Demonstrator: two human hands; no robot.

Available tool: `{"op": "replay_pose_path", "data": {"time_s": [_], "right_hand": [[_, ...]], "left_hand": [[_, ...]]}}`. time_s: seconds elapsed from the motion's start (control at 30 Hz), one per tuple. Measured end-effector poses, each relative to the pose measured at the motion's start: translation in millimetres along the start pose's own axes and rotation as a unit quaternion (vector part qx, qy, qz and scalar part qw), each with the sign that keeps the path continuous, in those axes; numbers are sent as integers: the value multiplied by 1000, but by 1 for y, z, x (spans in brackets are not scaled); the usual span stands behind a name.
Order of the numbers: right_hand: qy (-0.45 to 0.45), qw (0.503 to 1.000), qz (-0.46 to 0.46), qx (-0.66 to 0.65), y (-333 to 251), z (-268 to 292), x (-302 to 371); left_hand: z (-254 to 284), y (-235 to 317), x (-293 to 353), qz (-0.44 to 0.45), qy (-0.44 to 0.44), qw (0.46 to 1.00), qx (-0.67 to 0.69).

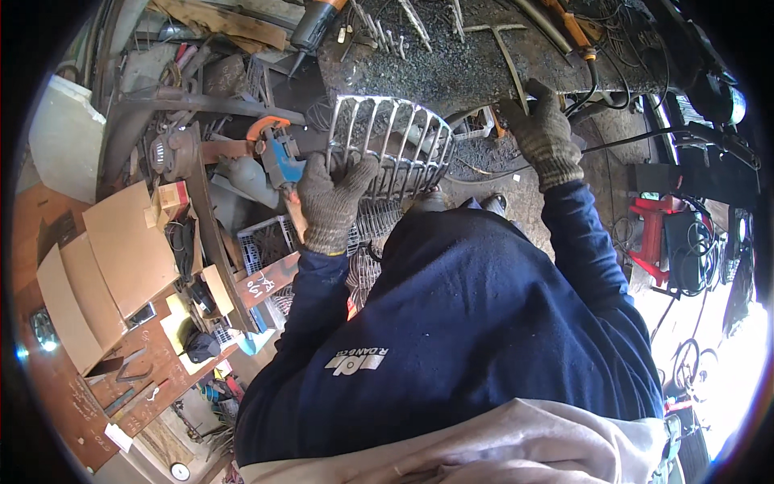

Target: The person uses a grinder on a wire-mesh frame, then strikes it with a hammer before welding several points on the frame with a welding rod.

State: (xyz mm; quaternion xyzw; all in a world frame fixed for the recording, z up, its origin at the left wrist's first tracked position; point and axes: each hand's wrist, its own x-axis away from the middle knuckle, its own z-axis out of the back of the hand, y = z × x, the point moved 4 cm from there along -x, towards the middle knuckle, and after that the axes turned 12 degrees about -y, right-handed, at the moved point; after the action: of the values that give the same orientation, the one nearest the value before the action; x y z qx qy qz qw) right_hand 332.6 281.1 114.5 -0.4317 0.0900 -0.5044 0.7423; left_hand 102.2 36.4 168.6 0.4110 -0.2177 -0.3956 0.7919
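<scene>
My left hand, in a grey-brown knit work glove, is closed on the near edge of a metal grate. The grate is made of several curved, parallel bars joined by a rim, and it hangs tilted at the workbench edge. My right hand, gloved the same way, is at the front edge of the workbench, its fingers round the lower end of a T-shaped metal rod. The crosspiece of that rod lies farther in on the dark workbench; the glove hides its near end.
Dark grit and several metal rods lie on the workbench. An orange-and-grey power tool sits at its far left, and an orange-handled tool with a cable at the right. A blue vise-like tool, cardboard and a plastic crate stand left.
</scene>
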Motion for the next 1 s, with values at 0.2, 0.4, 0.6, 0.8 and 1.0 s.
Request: {"op": "replay_pose_path", "data": {"time_s": [0.2, 0.4, 0.6, 0.8, 1.0], "right_hand": [[18, 999, -7, 47, -7, -20, -20], [44, 999, -14, -4, -13, -21, -15], [208, 975, -39, -61, -39, -38, 6], [143, 934, 99, -313, -62, -45, 53], [67, 942, 9, -329, -66, -65, 71]], "left_hand": [[-7, -72, -20, 26, -20, 999, -29], [-8, -92, -38, 35, -44, 998, 18], [-13, -111, -44, 34, -93, 994, 39], [-13, -105, -45, 53, -60, 981, 175], [-22, -119, -52, 119, -121, 969, 180]]}}
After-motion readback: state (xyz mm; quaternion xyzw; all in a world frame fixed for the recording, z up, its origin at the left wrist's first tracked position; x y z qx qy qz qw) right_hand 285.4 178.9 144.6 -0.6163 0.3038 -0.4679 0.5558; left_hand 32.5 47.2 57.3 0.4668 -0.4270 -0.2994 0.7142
